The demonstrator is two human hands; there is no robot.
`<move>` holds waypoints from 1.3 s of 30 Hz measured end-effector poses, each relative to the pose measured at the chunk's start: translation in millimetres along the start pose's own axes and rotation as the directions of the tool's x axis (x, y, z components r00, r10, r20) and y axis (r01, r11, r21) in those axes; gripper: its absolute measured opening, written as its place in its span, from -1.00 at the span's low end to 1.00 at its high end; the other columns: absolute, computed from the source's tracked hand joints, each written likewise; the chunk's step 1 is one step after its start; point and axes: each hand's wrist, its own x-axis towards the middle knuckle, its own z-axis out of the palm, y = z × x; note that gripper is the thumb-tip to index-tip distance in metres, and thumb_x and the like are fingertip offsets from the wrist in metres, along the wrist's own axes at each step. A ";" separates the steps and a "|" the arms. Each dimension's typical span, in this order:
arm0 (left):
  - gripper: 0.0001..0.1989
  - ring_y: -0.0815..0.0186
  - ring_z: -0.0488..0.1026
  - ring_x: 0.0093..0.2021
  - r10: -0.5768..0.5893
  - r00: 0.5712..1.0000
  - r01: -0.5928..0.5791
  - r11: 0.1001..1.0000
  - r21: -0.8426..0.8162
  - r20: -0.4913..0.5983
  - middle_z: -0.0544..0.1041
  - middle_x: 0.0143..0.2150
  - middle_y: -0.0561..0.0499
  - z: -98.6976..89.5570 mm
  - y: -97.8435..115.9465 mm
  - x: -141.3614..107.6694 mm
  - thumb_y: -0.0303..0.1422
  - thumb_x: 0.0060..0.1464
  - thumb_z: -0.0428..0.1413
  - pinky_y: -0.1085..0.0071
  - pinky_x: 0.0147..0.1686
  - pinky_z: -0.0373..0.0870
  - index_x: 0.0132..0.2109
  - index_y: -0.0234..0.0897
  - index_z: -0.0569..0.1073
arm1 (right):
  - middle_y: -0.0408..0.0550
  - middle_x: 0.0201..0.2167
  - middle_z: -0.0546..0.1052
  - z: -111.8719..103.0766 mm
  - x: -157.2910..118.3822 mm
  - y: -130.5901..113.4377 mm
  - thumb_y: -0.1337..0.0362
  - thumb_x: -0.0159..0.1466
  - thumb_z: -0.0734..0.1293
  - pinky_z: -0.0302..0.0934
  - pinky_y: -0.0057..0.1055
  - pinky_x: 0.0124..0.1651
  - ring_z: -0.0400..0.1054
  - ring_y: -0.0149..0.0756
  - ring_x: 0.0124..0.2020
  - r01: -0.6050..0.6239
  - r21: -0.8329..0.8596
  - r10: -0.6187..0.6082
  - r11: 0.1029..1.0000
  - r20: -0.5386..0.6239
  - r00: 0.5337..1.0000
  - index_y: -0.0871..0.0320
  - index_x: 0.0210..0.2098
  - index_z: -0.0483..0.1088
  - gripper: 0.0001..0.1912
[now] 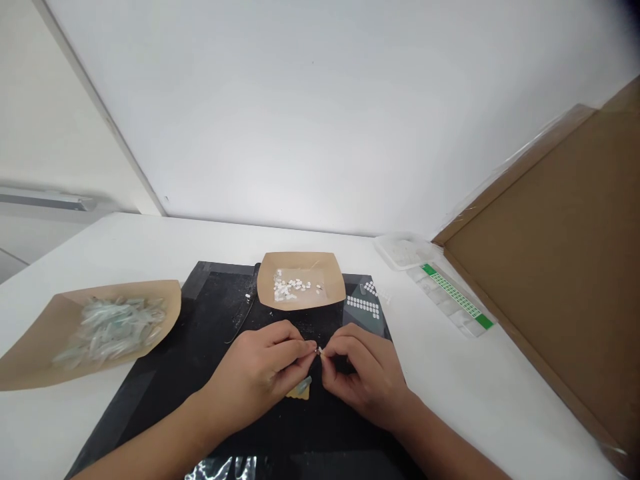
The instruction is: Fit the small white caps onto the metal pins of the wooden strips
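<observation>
My left hand (265,363) and my right hand (367,377) meet over a black mat (200,373), thumbs and forefingers pinched. Between the fingertips is a tiny white piece (320,350) with a dark, shiny spot beside it; it is too small to name, and I cannot tell how the fingers share it. Just under the left fingers, a small yellow card with a scalloped edge (299,394) lies on the mat, partly hidden. On it rests a translucent pale-green piece (304,383).
Beyond the hands sits a brown paper tray (301,260) holding small white pieces. Another paper tray (30,353) at left holds many translucent pale-green pieces. To the right lie sheets of white dots (363,307), a green-edged strip (457,297) and a clear plastic container (405,250), beside a cardboard box (560,267).
</observation>
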 end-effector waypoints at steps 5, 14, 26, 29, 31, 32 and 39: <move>-0.90 0.39 0.56 -0.37 -0.004 1.000 0.004 1.000 -0.010 -0.004 0.60 -0.28 -0.02 0.7 0.7 -0.9 -0.54 0.30 0.22 0.54 -0.37 0.49 -0.13 -0.31 0.63 | -0.12 -0.41 0.51 0.2 -0.9 1.8 0.53 0.28 0.40 0.29 -0.46 -0.41 0.43 -0.36 -0.43 0.009 0.008 -0.009 1.000 -0.018 1.000 0.10 -0.25 0.37 -0.79; -0.89 0.40 0.56 -0.38 0.005 1.000 -0.005 1.000 0.010 -0.005 0.60 -0.29 -0.02 0.8 1.3 0.1 -0.52 0.31 0.21 0.55 -0.37 0.50 -0.12 -0.30 0.64 | -0.12 -0.41 0.52 -0.2 -2.2 1.2 0.52 0.29 0.40 0.31 -0.46 -0.41 0.43 -0.36 -0.42 0.012 -0.003 -0.012 1.000 -0.032 0.999 0.09 -0.24 0.38 -0.79; -0.89 0.41 0.55 -0.40 -0.017 1.000 0.017 1.000 0.016 -0.012 0.59 -0.31 -0.01 2.3 2.7 -1.7 -0.51 0.31 0.20 0.55 -0.41 0.48 -0.14 -0.30 0.64 | -0.12 -0.41 0.52 -0.8 -1.0 0.9 0.51 0.30 0.39 0.35 -0.43 -0.38 0.44 -0.34 -0.42 0.017 0.005 -0.017 1.000 -0.003 1.000 0.10 -0.25 0.37 -0.81; -0.89 0.41 0.55 -0.41 -0.019 1.000 0.019 1.000 0.012 -0.013 0.58 -0.32 0.00 2.8 3.4 -1.8 -0.51 0.31 0.20 0.54 -0.41 0.48 -0.14 -0.30 0.64 | -0.11 -0.41 0.52 -1.8 -0.1 -0.2 0.51 0.29 0.40 0.34 -0.43 -0.38 0.44 -0.33 -0.43 0.009 0.019 -0.009 1.000 -0.005 1.000 0.10 -0.25 0.37 -0.80; -0.89 0.40 0.55 -0.40 -0.016 1.000 0.016 1.000 0.017 -0.013 0.58 -0.31 0.00 2.8 4.0 -1.7 -0.52 0.32 0.20 0.54 -0.41 0.47 -0.15 -0.30 0.63 | -0.11 -0.41 0.52 -2.0 0.0 -0.6 0.51 0.28 0.41 0.33 -0.43 -0.39 0.43 -0.33 -0.43 0.010 0.023 -0.010 1.000 -0.004 1.000 0.11 -0.25 0.38 -0.80; -0.90 0.40 0.55 -0.40 -0.014 1.000 0.015 1.000 0.019 -0.012 0.58 -0.31 0.00 2.8 4.2 -1.6 -0.52 0.32 0.20 0.54 -0.41 0.47 -0.15 -0.30 0.63 | -0.11 -0.42 0.52 -1.9 0.0 -0.6 0.51 0.28 0.41 0.33 -0.42 -0.39 0.43 -0.33 -0.44 0.011 0.026 -0.011 1.000 -0.003 1.000 0.11 -0.26 0.38 -0.80; -0.88 0.40 0.56 -0.39 -0.009 1.000 0.010 1.000 0.023 -0.020 0.58 -0.31 0.00 2.2 3.6 -1.1 -0.51 0.33 0.19 0.54 -0.39 0.50 -0.14 -0.30 0.64 | -0.13 -0.41 0.51 -0.2 -2.1 1.3 0.50 0.29 0.39 0.33 -0.43 -0.37 0.42 -0.34 -0.42 -0.001 0.026 0.001 1.000 -0.018 1.000 0.08 -0.26 0.37 -0.80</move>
